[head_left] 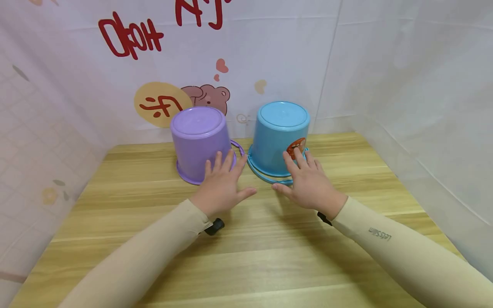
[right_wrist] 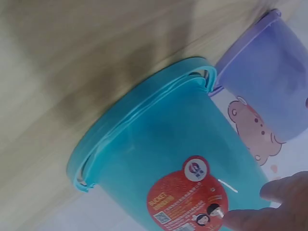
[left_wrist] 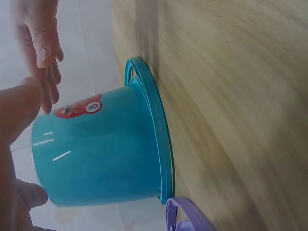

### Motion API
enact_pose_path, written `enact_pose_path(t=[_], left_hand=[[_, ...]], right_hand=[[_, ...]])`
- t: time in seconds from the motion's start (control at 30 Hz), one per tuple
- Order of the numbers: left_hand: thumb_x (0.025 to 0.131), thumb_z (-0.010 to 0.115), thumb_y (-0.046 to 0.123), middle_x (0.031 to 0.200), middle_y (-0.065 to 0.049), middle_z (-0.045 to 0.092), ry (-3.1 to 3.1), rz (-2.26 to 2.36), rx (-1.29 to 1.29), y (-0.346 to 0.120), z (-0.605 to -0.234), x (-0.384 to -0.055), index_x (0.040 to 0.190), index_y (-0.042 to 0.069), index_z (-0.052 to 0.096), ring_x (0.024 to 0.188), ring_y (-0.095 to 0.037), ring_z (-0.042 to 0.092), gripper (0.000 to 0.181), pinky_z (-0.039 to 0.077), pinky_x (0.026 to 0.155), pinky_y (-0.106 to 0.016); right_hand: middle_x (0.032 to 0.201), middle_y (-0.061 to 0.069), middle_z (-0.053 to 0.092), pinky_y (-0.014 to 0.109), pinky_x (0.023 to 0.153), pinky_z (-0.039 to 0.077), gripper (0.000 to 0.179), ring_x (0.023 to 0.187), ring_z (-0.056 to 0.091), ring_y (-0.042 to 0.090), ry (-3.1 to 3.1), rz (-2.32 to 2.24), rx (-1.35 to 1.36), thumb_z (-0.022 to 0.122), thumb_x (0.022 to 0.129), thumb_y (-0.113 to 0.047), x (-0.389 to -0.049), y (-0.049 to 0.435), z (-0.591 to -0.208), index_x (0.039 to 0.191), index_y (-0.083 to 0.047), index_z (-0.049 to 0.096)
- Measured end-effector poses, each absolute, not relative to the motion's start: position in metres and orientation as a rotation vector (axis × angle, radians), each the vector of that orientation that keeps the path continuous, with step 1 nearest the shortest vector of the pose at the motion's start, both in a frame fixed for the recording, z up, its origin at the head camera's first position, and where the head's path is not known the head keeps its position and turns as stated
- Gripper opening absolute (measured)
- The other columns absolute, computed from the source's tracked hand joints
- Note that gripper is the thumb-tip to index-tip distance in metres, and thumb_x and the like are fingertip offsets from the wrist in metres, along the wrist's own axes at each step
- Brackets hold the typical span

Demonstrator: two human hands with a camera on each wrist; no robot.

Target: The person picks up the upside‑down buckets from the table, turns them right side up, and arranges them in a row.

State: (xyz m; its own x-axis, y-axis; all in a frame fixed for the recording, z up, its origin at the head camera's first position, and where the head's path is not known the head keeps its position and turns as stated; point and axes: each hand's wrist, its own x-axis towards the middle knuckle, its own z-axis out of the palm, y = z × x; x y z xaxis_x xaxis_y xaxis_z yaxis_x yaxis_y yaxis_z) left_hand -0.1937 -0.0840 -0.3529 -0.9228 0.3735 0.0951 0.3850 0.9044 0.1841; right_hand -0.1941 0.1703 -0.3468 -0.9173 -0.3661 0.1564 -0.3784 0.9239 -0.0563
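Two plastic buckets stand upside down side by side on the table. The purple bucket [head_left: 200, 145] is on the left, its handle lying behind it to the right. On the right, the blue bucket [head_left: 269, 145] carries a red sticker [right_wrist: 187, 195] and has its handle down at the front. My left hand [head_left: 221, 186] is held with spread fingers in front of the purple bucket and overlaps its lower part in the head view. My right hand [head_left: 310, 182], fingers also spread, is in front of the blue bucket, fingertips near the sticker. Neither hand grips anything.
The wood-grain table [head_left: 246, 265] reaches back to a white printed curtain [head_left: 292, 51] with red lettering and a bear. More white curtain hangs along both sides. A black wrist strap [head_left: 214, 226] shows below the left sleeve.
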Motion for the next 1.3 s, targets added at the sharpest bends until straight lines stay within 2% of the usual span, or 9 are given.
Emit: enact_pose_path(t=[0.3,0.67,0.9,1.1,1.3], left_hand=[[0.072,0.022,0.086,0.156,-0.012,-0.003,-3.059,-0.252,-0.677,-0.067,-0.362,-0.201,0.149,0.033,-0.001,0.141,-0.043,-0.001,0.096,0.006,0.105,-0.068],[0.074,0.03,0.084,0.156,-0.014,0.0,-3.134,-0.256,-0.735,-0.052,-0.372,-0.21,0.149,0.033,0.003,0.141,-0.038,-0.002,0.095,0.008,0.109,-0.062],[0.074,0.032,0.083,0.156,-0.014,0.0,-3.203,-0.222,-0.788,-0.046,-0.38,-0.218,0.149,0.032,0.003,0.142,-0.038,-0.003,0.095,0.005,0.111,-0.059],[0.077,0.037,0.079,0.156,-0.013,0.003,-3.255,-0.223,-0.815,-0.042,-0.385,-0.227,0.15,0.03,0.008,0.142,-0.039,-0.002,0.092,0.004,0.111,-0.059],[0.077,0.037,0.08,0.157,-0.011,0.006,-3.298,-0.23,-0.814,-0.039,-0.391,-0.236,0.15,0.029,0.01,0.141,-0.039,-0.002,0.093,0.004,0.111,-0.06]], right_hand=[[0.153,0.021,0.016,0.065,0.104,0.022,0.094,0.137,0.011,0.051,-3.036,0.1,0.536,0.04,0.079,-0.075,-0.199,0.174,-0.354,0.149,-0.016,0.018],[0.15,0.02,0.025,0.064,0.102,0.026,0.092,0.133,0.023,0.051,-3.097,0.069,0.516,0.043,0.08,-0.074,-0.208,0.183,-0.366,0.15,-0.022,0.013],[0.149,0.022,0.025,0.066,0.102,0.024,0.092,0.133,0.022,0.052,-3.164,0.013,0.519,0.036,0.079,-0.078,-0.213,0.188,-0.37,0.15,-0.023,0.017],[0.148,0.023,0.026,0.066,0.102,0.023,0.089,0.133,0.02,0.053,-3.218,-0.035,0.505,0.039,0.08,-0.076,-0.222,0.194,-0.376,0.149,-0.022,0.022],[0.148,0.023,0.027,0.067,0.102,0.022,0.087,0.132,0.021,0.053,-3.25,-0.067,0.504,0.039,0.081,-0.075,-0.23,0.199,-0.382,0.148,-0.021,0.025]])
